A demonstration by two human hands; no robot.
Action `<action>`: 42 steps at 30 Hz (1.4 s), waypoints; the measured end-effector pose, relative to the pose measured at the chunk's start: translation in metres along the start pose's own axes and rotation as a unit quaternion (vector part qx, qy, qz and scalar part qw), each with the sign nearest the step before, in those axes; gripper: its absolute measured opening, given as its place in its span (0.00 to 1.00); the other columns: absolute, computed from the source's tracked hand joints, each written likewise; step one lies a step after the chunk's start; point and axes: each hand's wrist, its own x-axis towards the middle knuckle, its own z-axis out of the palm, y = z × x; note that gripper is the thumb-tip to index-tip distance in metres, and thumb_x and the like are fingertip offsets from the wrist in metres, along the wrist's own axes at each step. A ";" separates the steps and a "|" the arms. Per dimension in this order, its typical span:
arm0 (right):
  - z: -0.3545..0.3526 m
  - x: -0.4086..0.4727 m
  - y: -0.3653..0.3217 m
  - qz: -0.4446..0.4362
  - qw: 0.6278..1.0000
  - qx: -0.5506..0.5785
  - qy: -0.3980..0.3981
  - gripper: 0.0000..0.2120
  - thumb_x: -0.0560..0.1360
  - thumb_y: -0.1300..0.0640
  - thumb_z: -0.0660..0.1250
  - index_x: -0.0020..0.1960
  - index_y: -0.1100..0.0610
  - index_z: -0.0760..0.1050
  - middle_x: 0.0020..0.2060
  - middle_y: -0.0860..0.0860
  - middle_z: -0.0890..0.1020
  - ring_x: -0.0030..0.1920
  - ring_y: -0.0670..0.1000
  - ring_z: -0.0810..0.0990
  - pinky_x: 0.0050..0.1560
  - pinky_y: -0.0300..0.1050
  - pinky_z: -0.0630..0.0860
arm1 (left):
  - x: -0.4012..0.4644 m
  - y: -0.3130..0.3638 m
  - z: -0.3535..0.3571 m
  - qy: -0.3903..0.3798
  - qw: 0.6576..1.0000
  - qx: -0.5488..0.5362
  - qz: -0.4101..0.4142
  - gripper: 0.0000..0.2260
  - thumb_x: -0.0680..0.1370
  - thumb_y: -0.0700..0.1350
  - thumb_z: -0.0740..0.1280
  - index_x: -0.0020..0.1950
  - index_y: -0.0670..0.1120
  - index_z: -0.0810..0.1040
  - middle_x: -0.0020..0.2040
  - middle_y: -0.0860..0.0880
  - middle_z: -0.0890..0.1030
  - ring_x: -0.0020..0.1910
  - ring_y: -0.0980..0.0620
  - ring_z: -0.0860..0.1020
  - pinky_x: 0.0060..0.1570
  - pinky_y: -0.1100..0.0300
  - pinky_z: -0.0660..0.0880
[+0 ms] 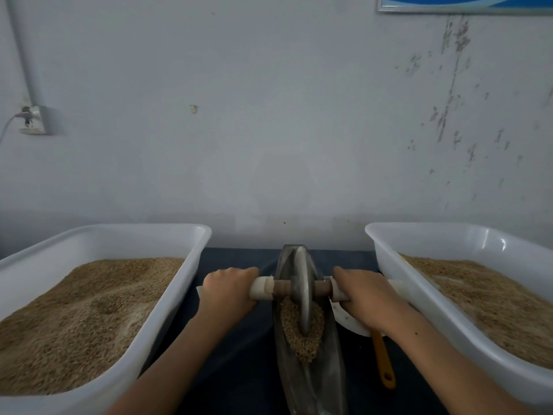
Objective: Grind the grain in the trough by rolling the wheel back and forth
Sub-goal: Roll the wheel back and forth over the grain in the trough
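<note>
**Both hands on the axle, wheel bedded in the grain**

The left hand (229, 290) is wrapped round the pale sleeve on the left end of the axle (282, 288); the right hand (363, 295) grasps the matching sleeve on the right end. Between them the metal wheel (302, 290) stands upright on edge in the narrow, boat-shaped trough (299, 381), which lies on the dark-covered counter (242, 348) pointing away from the person; the wheel's lower rim is sunk in the small heap of grain (302, 342) at the trough's middle.

To grind well, I would judge that the two hands should press down evenly — an uneven push would likely tilt the wheel against the trough's wall; strokes should run the length of the heap, so that kernels pushed toward the ends are caught on the return.

A white tub (191, 256) of grain sits to the left and another tub (386, 256) to the right; an orange handle (384, 363) and part of a white dish (344, 320) lie just right of the trough, under the right forearm.
</note>
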 end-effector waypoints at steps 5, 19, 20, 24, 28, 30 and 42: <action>-0.016 -0.001 0.001 0.002 0.993 -0.010 -0.114 0.08 0.73 0.59 0.64 0.49 0.50 0.67 0.40 0.47 0.72 0.40 0.48 0.72 0.34 0.40 0.64 | 0.000 -0.001 -0.009 -0.070 0.997 0.008 0.009 0.10 0.75 0.54 0.65 0.54 0.54 0.76 0.50 0.54 0.80 0.49 0.53 0.79 0.49 0.59 0.74; -0.007 0.002 -0.004 0.008 0.999 0.016 -0.047 0.10 0.76 0.60 0.61 0.47 0.50 0.61 0.44 0.48 0.74 0.44 0.49 0.73 0.39 0.42 0.63 | 0.007 0.012 -0.004 -0.042 0.999 0.016 0.031 0.11 0.76 0.55 0.65 0.54 0.52 0.74 0.50 0.53 0.80 0.49 0.52 0.78 0.43 0.60 0.66; -0.003 0.002 -0.005 0.008 1.000 0.007 -0.014 0.10 0.76 0.60 0.62 0.47 0.50 0.61 0.47 0.48 0.76 0.46 0.49 0.73 0.42 0.42 0.63 | 0.007 0.013 -0.003 -0.033 0.999 0.009 0.026 0.11 0.76 0.55 0.65 0.54 0.53 0.73 0.50 0.53 0.80 0.48 0.53 0.78 0.43 0.60 0.66; 0.006 0.005 -0.008 0.000 0.999 -0.025 0.041 0.08 0.77 0.60 0.62 0.51 0.51 0.64 0.52 0.49 0.77 0.49 0.50 0.74 0.46 0.42 0.63 | 0.006 0.014 0.002 -0.012 1.000 -0.002 0.012 0.10 0.76 0.55 0.64 0.55 0.53 0.72 0.50 0.53 0.80 0.48 0.53 0.78 0.42 0.61 0.66; -0.004 0.001 -0.002 0.000 0.999 0.006 -0.034 0.11 0.75 0.61 0.63 0.49 0.50 0.61 0.48 0.49 0.77 0.43 0.48 0.71 0.41 0.41 0.63 | 0.007 0.012 -0.002 -0.038 0.999 0.004 0.034 0.11 0.76 0.55 0.65 0.55 0.52 0.74 0.50 0.53 0.80 0.48 0.53 0.78 0.45 0.61 0.69; -0.010 -0.002 -0.001 -0.005 0.996 0.010 -0.094 0.11 0.74 0.61 0.64 0.50 0.51 0.63 0.44 0.48 0.74 0.41 0.48 0.72 0.35 0.40 0.63 | 0.007 0.009 -0.006 -0.073 0.996 0.006 0.048 0.11 0.75 0.54 0.66 0.55 0.53 0.75 0.50 0.53 0.80 0.49 0.53 0.78 0.46 0.60 0.70; -0.018 -0.006 0.003 0.030 0.994 -0.013 -0.104 0.10 0.77 0.51 0.65 0.55 0.51 0.68 0.52 0.50 0.78 0.47 0.49 0.75 0.43 0.42 0.66 | 0.008 0.002 -0.009 -0.095 0.994 -0.009 0.049 0.14 0.72 0.55 0.67 0.55 0.54 0.72 0.50 0.54 0.79 0.48 0.52 0.78 0.46 0.59 0.72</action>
